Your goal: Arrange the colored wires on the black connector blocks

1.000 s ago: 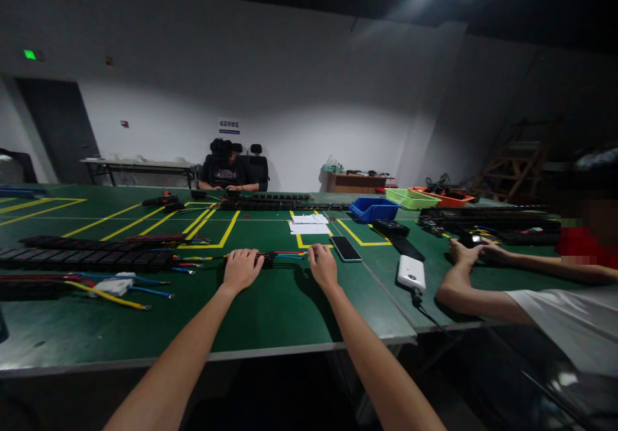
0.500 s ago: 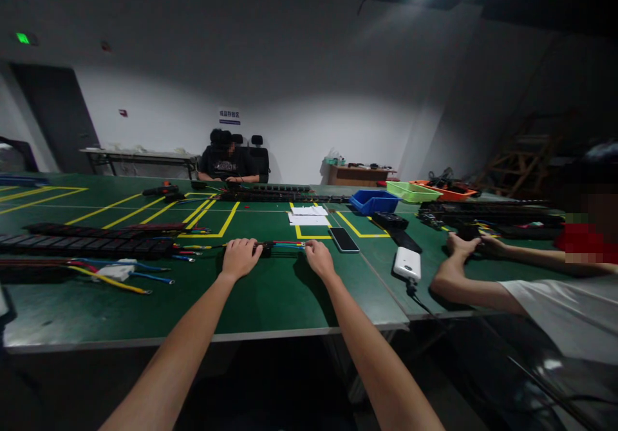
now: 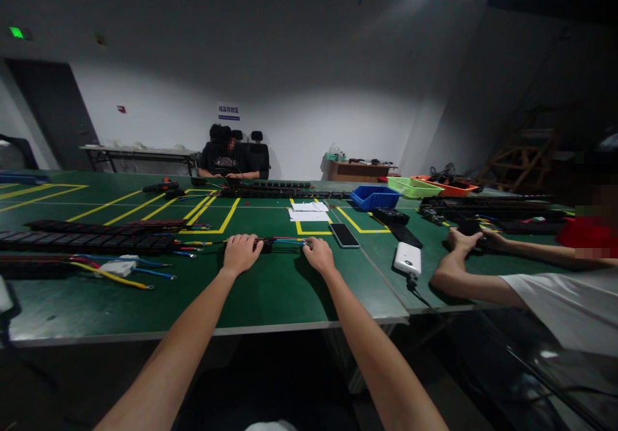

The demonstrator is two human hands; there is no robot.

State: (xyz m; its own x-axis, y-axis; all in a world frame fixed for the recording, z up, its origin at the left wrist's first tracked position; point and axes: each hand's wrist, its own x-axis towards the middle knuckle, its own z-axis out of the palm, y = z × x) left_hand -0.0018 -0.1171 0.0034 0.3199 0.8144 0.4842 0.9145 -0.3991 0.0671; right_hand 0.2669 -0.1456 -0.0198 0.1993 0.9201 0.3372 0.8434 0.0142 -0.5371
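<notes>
Red, blue and yellow wires [image 3: 286,240] stretch between my two hands over the green tabletop. My left hand [image 3: 242,254] is curled over the black part [image 3: 266,244] from which the wires come, pressing it near the table. At the other end, my right hand [image 3: 318,254] pinches the wire ends between thumb and fingers. Left of my left hand lies a long black segmented strip [image 3: 91,243] with coloured leads and ring terminals. A white connector block [image 3: 119,265] with yellow and blue wires lies nearer the front edge.
Right of my right hand lies a phone [image 3: 344,235], with white papers [image 3: 309,211] behind it. A white device [image 3: 408,259] with a cable, a blue bin [image 3: 375,198] and a green tray [image 3: 415,187] are further right. A co-worker's hands [image 3: 463,241] work at the right; another person [image 3: 228,154] sits opposite.
The view has shifted slightly. Both hands keep their places on the wires, with barely any visible movement.
</notes>
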